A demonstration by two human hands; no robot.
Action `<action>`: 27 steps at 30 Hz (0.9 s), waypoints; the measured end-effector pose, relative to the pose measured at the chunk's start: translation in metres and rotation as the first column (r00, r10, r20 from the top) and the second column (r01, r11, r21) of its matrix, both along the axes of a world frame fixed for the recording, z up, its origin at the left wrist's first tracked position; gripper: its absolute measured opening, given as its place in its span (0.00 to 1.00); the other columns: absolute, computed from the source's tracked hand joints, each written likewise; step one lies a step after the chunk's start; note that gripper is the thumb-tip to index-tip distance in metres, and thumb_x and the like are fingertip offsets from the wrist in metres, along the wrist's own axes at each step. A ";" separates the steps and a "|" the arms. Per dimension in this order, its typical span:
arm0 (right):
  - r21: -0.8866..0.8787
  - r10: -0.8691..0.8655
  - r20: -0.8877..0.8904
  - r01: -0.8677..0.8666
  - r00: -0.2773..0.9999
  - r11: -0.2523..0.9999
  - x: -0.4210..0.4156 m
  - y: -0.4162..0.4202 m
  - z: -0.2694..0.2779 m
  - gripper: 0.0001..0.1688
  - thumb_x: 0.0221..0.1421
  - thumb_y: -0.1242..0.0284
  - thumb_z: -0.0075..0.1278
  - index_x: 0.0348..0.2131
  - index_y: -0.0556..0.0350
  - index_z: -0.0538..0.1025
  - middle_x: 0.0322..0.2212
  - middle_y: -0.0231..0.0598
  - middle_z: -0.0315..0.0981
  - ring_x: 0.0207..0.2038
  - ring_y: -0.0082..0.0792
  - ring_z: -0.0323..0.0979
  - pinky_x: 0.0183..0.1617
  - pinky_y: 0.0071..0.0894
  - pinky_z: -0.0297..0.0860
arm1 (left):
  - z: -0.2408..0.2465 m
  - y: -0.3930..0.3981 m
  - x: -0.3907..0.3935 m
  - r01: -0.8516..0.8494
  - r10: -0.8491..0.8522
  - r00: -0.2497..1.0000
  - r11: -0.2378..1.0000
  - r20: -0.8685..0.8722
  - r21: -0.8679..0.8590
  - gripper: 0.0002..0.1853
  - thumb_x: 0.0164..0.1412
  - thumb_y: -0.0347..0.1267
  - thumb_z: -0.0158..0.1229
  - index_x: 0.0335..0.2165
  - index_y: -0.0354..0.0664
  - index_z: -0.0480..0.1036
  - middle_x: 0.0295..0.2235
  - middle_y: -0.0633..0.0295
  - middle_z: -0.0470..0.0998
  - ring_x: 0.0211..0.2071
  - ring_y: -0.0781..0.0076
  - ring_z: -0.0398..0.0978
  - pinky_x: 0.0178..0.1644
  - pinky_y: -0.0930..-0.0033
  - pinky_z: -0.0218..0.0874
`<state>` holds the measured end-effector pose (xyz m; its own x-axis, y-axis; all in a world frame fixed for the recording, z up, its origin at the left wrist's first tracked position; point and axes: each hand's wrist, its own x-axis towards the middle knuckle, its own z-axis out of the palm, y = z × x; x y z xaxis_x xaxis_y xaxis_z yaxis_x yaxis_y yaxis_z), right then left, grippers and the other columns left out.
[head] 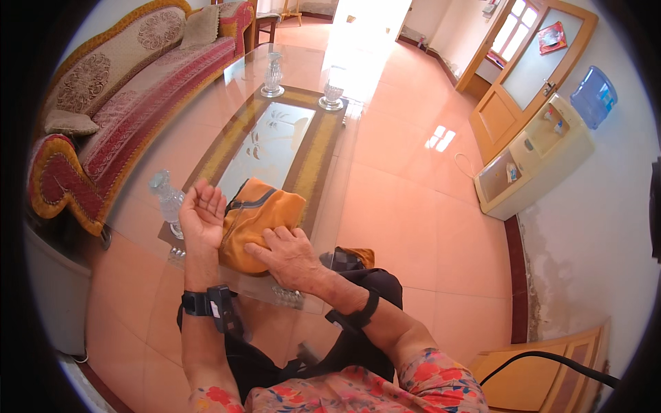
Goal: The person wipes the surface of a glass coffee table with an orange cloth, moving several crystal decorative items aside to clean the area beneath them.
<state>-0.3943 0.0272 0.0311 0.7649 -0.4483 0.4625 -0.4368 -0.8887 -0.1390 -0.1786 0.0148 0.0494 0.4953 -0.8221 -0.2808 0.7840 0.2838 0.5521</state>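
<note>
An orange folded garment [250, 206] with a grey-and-black zip or trim along its upper part lies on the glass coffee table [330, 170] in front of me. My right hand [289, 255] rests on its lower right part, fingers bent against the cloth. At the garment's left edge, my left hand [205, 217] is raised with the palm turned up and the fingers slightly curled, holding nothing. The underside of the garment is hidden.
A glass table leg [168, 199] stands left of my left hand; two more, a glass leg [272, 77] and another glass leg [332, 90], are at the far end. A sofa [129, 77] runs along the left. A water dispenser [534, 155] stands at the right wall.
</note>
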 end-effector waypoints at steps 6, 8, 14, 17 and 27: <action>-0.067 -0.330 -0.008 0.328 0.944 0.942 -0.045 -0.040 -0.003 0.22 0.39 0.76 0.51 0.40 0.46 0.73 0.28 0.35 0.67 0.35 0.40 0.66 0.35 0.39 0.61 | -0.011 0.015 0.000 0.104 -0.089 0.986 0.989 0.140 -0.103 0.13 0.64 0.36 0.47 0.42 0.43 0.73 0.29 0.68 0.78 0.34 0.72 0.77 0.41 0.68 0.71; -0.129 -0.372 0.002 0.369 0.928 0.920 -0.057 -0.045 0.000 0.22 0.39 0.78 0.50 0.40 0.47 0.73 0.27 0.35 0.67 0.33 0.40 0.66 0.34 0.37 0.62 | -0.005 0.020 -0.002 0.067 -0.061 0.994 0.995 0.088 -0.070 0.13 0.64 0.36 0.47 0.41 0.42 0.72 0.28 0.66 0.78 0.33 0.71 0.77 0.41 0.67 0.71; -0.020 0.032 0.022 -0.032 0.999 0.999 -0.055 -0.014 0.008 0.24 0.36 0.75 0.52 0.40 0.47 0.72 0.25 0.35 0.65 0.31 0.39 0.64 0.33 0.37 0.59 | -0.005 0.015 0.007 0.101 -0.101 0.995 0.987 0.007 -0.127 0.13 0.64 0.35 0.46 0.41 0.40 0.72 0.28 0.63 0.78 0.33 0.67 0.77 0.43 0.62 0.70; 0.016 0.215 0.031 -0.216 0.976 0.976 -0.036 0.018 0.013 0.26 0.36 0.76 0.53 0.42 0.48 0.72 0.27 0.35 0.64 0.31 0.38 0.64 0.34 0.36 0.60 | -0.006 0.019 0.012 0.111 -0.108 0.994 0.981 0.023 -0.160 0.12 0.63 0.32 0.47 0.42 0.39 0.71 0.30 0.65 0.78 0.34 0.67 0.77 0.44 0.62 0.70; -0.108 0.014 -0.239 -0.040 0.971 0.993 -0.013 -0.061 0.007 0.27 0.40 0.75 0.51 0.45 0.44 0.70 0.28 0.35 0.67 0.34 0.39 0.67 0.35 0.37 0.64 | -0.004 0.006 0.002 0.118 -0.121 0.993 0.985 -0.011 -0.128 0.13 0.64 0.33 0.46 0.41 0.37 0.71 0.28 0.61 0.78 0.32 0.65 0.78 0.41 0.61 0.71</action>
<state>-0.4076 -0.0337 0.0377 0.8699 -0.3820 0.3120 -0.4210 -0.9046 0.0662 -0.1768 0.0207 0.0452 0.3869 -0.9047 -0.1786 0.8264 0.2543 0.5023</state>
